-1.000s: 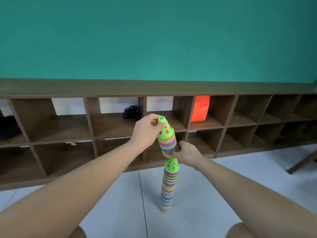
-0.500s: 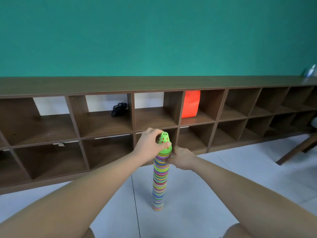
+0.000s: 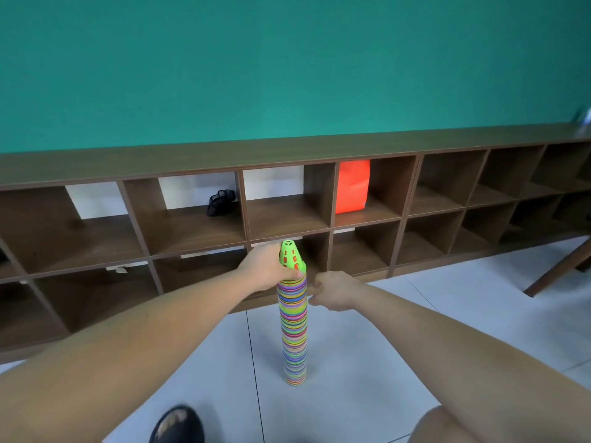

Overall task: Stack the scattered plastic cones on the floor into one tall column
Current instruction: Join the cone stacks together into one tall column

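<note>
Now that the upper batch, held clear of the lower stack a second ago, is seated, the left hand [image 3: 265, 270] grips the column [image 3: 293, 330] just below its green top cone [image 3: 290, 255]. The column stands upright on the floor [image 3: 351, 362] as one stack. The right hand [image 3: 332, 290], fingers curled, meets its side; a pinch cannot be confirmed. Stacking appears nearly complete.

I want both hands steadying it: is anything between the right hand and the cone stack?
Nothing visible. The right hand sits close beside the cone stack, near its top; the left hand grips the other side.
</note>
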